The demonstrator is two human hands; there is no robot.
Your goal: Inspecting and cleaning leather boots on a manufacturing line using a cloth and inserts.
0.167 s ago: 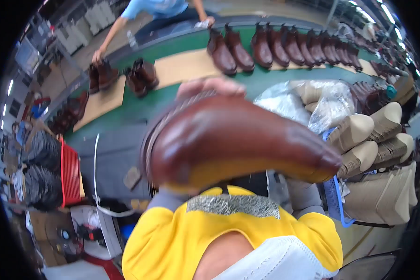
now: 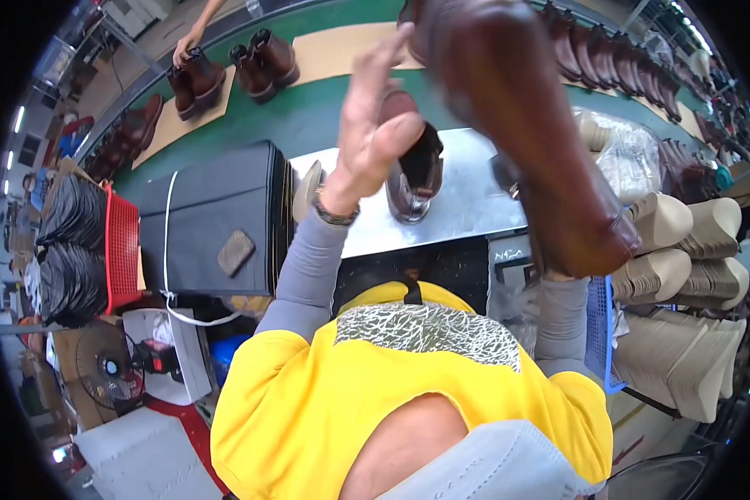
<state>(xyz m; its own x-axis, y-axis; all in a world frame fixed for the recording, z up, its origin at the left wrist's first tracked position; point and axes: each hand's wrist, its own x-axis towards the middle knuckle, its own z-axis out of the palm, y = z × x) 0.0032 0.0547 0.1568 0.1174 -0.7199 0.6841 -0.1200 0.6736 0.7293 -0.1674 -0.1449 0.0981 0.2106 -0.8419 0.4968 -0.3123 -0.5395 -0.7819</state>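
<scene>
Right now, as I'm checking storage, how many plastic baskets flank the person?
2: a red basket at the left and a blue basket at the right; others may be hidden.

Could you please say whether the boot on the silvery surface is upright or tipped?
The boot looks upright: its dark opening faces upward.

Bright; tube lights (image 2: 19, 119) far left of the left fingers (image 2: 369, 92). Fingers and brown leather boot (image 2: 550, 142) right of them motion-blurred. Glare on metal sheet (image 2: 475, 193) below; fisheye-bent edges.
</scene>
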